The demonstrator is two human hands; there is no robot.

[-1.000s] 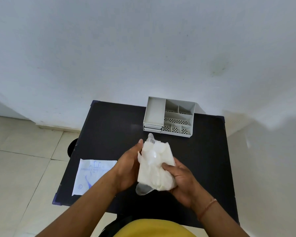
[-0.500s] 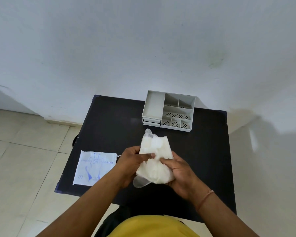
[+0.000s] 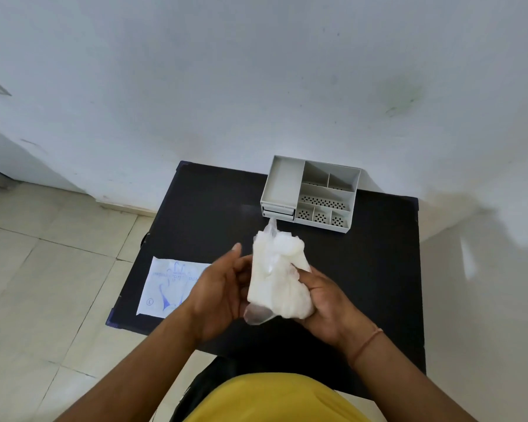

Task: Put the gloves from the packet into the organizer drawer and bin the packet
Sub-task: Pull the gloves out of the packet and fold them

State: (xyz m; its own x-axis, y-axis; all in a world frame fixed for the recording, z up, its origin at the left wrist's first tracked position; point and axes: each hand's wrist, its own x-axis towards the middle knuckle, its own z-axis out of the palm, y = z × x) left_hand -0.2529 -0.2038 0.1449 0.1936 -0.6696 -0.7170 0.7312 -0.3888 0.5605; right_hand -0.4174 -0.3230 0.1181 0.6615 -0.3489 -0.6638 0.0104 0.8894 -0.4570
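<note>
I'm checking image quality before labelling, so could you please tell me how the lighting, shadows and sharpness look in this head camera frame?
Head view: soft, even daylight with no hard glare; a blurry shadow falls on the wall at right; wide-angle bending curves the table edges; the organizer is sharp, while the white gloves are nearly overexposed, losing folds; both hands, left and right, look reasonably crisp.

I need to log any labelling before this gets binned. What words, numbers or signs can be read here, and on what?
Packet, flat on the table: a blue line of print across the top, too blurred to read.
Packet, middle: a blue drawing of a glove, no words legible.
Packet, lower left corner: a small circled mark, perhaps "1" or "L"; cannot tell which.
Gloves and organizer: no print visible.
</note>
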